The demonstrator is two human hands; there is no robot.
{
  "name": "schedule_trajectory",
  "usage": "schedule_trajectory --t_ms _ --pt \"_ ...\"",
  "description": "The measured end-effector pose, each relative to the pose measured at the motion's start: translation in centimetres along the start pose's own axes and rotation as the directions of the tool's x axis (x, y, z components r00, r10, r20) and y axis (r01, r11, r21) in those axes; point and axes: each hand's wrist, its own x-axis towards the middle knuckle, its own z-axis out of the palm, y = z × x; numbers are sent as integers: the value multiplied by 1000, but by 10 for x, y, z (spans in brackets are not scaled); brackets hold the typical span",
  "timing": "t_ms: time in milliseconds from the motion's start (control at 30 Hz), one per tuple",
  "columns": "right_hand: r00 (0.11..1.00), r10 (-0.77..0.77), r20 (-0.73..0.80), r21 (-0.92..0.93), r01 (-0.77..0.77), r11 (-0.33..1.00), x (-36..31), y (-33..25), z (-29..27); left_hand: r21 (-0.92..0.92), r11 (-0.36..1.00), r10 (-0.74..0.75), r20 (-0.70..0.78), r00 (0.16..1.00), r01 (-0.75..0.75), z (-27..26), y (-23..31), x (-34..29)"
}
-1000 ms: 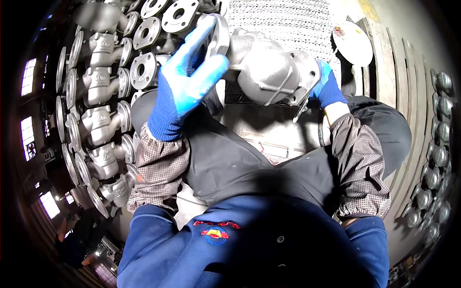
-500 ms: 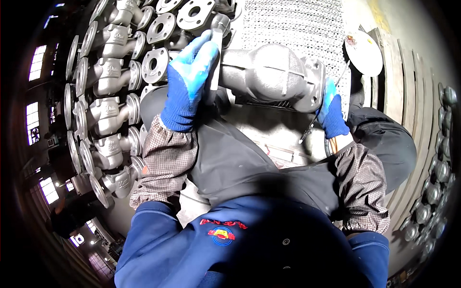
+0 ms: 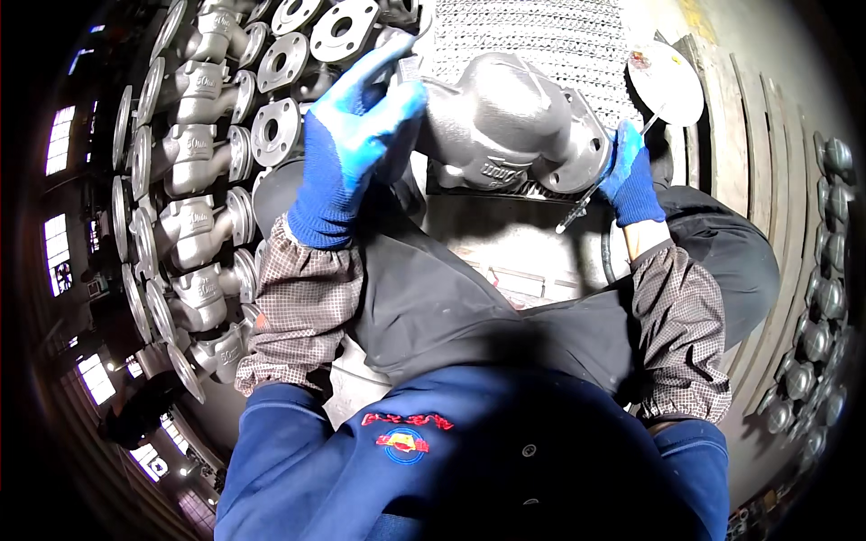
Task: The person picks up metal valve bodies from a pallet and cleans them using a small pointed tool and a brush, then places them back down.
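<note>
A grey cast-metal valve body [image 3: 505, 113] with a round bulge lies across the work surface in front of me, raised lettering on its near side. My left hand [image 3: 356, 126], in a blue coated glove, is at its left end with fingers spread, and it hides most of the flange there. By the right flange [image 3: 582, 140] is my right hand [image 3: 629, 176], also gloved, its fingers closed round a thin rod-like tool [image 3: 577, 211]. One end of the tool sticks out below the flange and the other points toward a white plate [image 3: 667, 83]. The tool's exact kind is unclear.
Rows of similar flanged valve bodies [image 3: 194, 158] stand close on the left. A textured pale sheet [image 3: 532, 27] lies beyond the part. Wooden slats [image 3: 744, 144] run along the right, with several more metal parts [image 3: 816, 338] farther out.
The valve body has turned about its length, bringing the raised lettering into view. My left hand's fingers have spread and now cover the left flange. The rod-like tool shows more clearly in my right hand.
</note>
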Motion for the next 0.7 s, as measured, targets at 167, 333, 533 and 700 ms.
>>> schedule_trajectory --t_ms 167,333,533,700 --pt "834 478 276 885 -415 211 12 -1 -1 -79 995 66 -28 997 -68 -6 -5 -1" --pt "885 436 165 840 -357 407 13 -52 -19 -107 969 216 -67 974 -222 -10 -26 7" --pt "865 497 -63 699 -317 641 26 -81 -32 334 883 346 11 938 -329 -9 -15 -1" --pt "974 169 148 618 -225 753 7 -161 -50 -265 964 12 -33 999 -20 11 2 -5"
